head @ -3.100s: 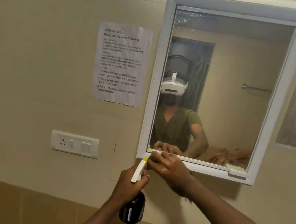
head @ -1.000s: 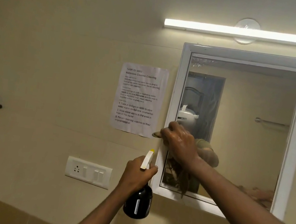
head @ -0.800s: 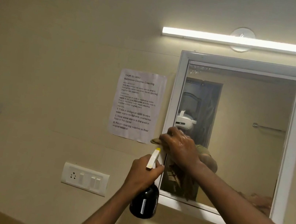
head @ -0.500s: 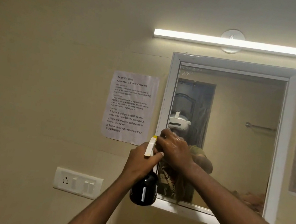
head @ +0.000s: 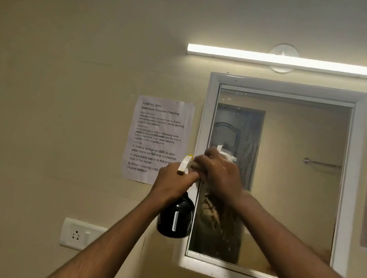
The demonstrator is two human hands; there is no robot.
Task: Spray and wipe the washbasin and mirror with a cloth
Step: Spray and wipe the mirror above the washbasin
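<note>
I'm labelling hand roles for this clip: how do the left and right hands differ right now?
The left hand grips the neck of the black spray bottle off the wall; the right hand presses a cloth against the mirror by its left frame edge. The left sits lower, the right higher. The right hand looks motion-blurred, the left sharper. Both are raised, close together.

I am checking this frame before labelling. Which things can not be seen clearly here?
- Cloth, head view: mostly hidden under the right hand; motion blur.
- Washbasin: outside the bottom edge.
- Spray bottle trigger: covered by the left hand.
- Paper notice: lower right text blocked by the hands.
</note>
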